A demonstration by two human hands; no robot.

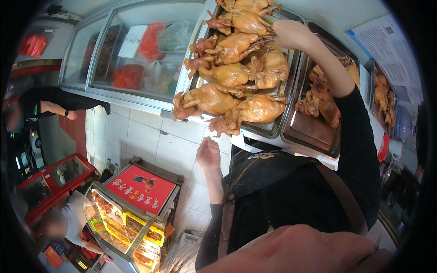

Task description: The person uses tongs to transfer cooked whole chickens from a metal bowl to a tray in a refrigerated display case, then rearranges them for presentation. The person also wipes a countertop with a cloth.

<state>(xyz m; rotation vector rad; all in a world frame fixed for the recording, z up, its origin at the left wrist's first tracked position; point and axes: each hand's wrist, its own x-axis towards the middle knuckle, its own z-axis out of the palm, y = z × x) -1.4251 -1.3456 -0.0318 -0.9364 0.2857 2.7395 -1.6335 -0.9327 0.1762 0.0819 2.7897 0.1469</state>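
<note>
Several whole cooked chickens (235, 47), glossy and yellow-brown, lie in rows on a metal tray (271, 129) before me. My right hand (290, 34) is closed around thin metal tongs (264, 40), whose tips reach the chickens in the upper rows; whether they grip one cannot be told. My left hand (208, 152) hangs beside the tray's near left corner, fingers loosely curled, holding nothing visible, just below the head of a chicken (263, 109). Under my right forearm, a second metal tray (310, 136) holds darker chicken pieces (321, 99).
A sliding-glass display case (136, 92) with red and clear bags adjoins the tray. A lit food cart (126, 218) stands lower left, with a person (73, 215) beside it. Another person (51, 105) is at far left. A smaller tray (384, 99) of chicken sits at right.
</note>
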